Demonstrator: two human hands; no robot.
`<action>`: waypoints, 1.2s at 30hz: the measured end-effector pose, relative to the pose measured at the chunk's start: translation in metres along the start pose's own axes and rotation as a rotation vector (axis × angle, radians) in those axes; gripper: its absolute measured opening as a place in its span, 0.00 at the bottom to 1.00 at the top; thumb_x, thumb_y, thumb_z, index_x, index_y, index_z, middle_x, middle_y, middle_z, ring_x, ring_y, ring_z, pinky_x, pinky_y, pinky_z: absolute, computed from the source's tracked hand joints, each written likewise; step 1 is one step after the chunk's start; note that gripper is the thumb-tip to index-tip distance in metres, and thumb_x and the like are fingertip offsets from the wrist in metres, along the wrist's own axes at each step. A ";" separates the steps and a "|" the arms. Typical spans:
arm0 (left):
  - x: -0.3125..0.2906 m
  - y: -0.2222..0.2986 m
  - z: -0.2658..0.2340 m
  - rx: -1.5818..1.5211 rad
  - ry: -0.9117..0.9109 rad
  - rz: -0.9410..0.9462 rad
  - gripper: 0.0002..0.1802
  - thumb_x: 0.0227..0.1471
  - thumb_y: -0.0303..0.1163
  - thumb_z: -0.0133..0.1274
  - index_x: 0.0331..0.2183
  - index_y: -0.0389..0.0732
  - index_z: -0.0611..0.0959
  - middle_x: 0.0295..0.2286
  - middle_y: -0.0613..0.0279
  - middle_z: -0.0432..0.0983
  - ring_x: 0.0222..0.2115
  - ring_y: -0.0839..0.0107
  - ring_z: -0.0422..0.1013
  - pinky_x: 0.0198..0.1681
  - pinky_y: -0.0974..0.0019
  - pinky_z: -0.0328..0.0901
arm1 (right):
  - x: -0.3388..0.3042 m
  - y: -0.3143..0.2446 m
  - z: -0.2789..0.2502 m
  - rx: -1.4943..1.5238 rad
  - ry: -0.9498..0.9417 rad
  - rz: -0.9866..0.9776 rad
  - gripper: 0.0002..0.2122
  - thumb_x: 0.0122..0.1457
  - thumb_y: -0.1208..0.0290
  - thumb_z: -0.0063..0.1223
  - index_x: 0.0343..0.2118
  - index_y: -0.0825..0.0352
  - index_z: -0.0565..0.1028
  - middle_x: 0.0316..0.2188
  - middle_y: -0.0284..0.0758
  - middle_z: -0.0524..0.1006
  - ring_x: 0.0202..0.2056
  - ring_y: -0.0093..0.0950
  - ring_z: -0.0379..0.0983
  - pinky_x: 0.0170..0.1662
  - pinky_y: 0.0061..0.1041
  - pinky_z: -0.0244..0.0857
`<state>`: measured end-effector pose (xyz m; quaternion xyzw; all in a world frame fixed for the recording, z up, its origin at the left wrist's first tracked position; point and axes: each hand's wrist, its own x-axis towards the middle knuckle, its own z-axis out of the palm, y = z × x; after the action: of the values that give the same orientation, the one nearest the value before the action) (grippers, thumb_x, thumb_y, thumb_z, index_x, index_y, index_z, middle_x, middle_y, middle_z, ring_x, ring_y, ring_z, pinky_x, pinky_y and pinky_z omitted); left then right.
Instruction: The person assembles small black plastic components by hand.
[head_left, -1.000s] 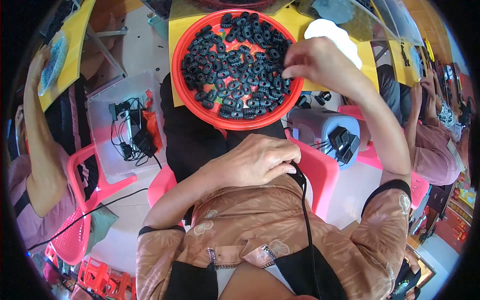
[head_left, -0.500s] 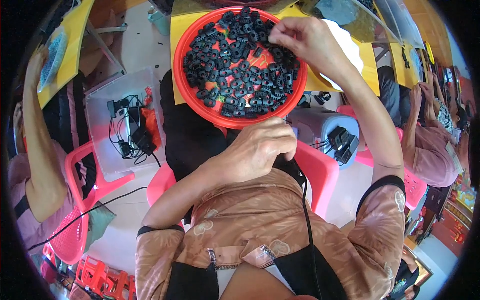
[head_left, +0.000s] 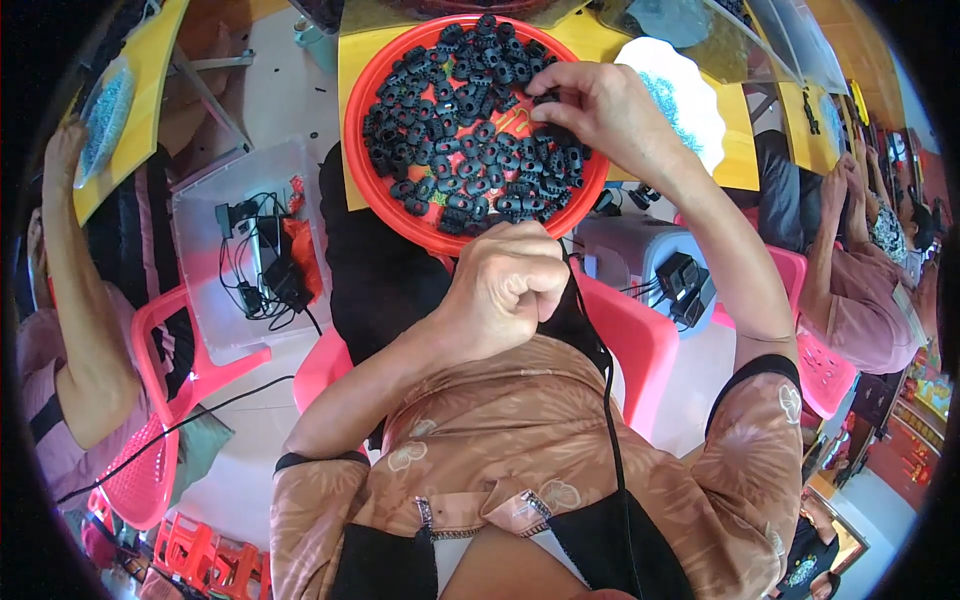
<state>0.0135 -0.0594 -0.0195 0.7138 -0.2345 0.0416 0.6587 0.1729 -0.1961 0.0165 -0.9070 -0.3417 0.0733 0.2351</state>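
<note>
- Co-worker in a mauve top at the left edge, one arm raised to a dish of small blue pieces on a yellow desk, upper left of the frame.
- Pink chair under that person, lower left.
- Clear plastic bin on the floor, left of centre, with black adapters and cables and a red bag inside.
- Round red tray at upper centre, heaped with black ribbed pieces; bits of its patterned bottom show between them.
- Left hand at the centre, just below the tray's lower rim, fingers curled in; whether anything is inside cannot be told. A black cord runs just to its right.
- Right hand over the tray's right side, thumb and forefinger slightly apart among the black pieces; whether it has hold of one cannot be told.
- Grey bin right of centre, dark adapters at its side.
- White scalloped dish of blue granules, upper right, beside the right wrist.
- Another co-worker in mauve at the right edge, hands raised close together.
</note>
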 end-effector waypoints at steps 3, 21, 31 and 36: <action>0.001 0.001 -0.002 -0.010 0.009 -0.005 0.09 0.27 0.12 0.45 0.14 0.37 0.70 0.19 0.62 0.69 0.25 0.65 0.67 0.30 0.65 0.60 | 0.007 0.005 0.017 -0.017 0.033 -0.112 0.09 0.47 0.69 0.60 0.32 0.65 0.78 0.24 0.41 0.77 0.28 0.37 0.76 0.32 0.34 0.69; 0.003 0.002 -0.007 0.011 0.277 -0.248 0.08 0.50 0.21 0.53 0.35 0.35 0.75 0.30 0.63 0.70 0.27 0.81 0.68 0.30 0.77 0.63 | 0.007 -0.006 0.033 -0.130 0.020 -0.116 0.13 0.49 0.65 0.59 0.32 0.70 0.76 0.25 0.42 0.76 0.28 0.37 0.75 0.32 0.34 0.68; 0.008 -0.009 -0.018 -0.041 0.511 -0.317 0.20 0.49 0.18 0.52 0.46 0.36 0.72 0.33 0.61 0.72 0.30 0.76 0.71 0.34 0.75 0.65 | -0.039 -0.034 0.012 0.605 -0.036 -0.035 0.06 0.50 0.76 0.57 0.30 0.72 0.77 0.28 0.42 0.78 0.31 0.33 0.76 0.35 0.29 0.68; 0.006 0.000 -0.013 0.125 0.411 -0.315 0.13 0.49 0.19 0.52 0.40 0.35 0.78 0.30 0.60 0.77 0.29 0.77 0.73 0.34 0.73 0.67 | -0.062 -0.036 0.004 1.028 -0.201 0.332 0.08 0.54 0.79 0.52 0.37 0.72 0.75 0.24 0.31 0.77 0.22 0.15 0.70 0.26 0.16 0.64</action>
<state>0.0223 -0.0484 -0.0156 0.7572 0.0214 0.0971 0.6456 0.1036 -0.2114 0.0286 -0.7057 -0.1348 0.3530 0.5993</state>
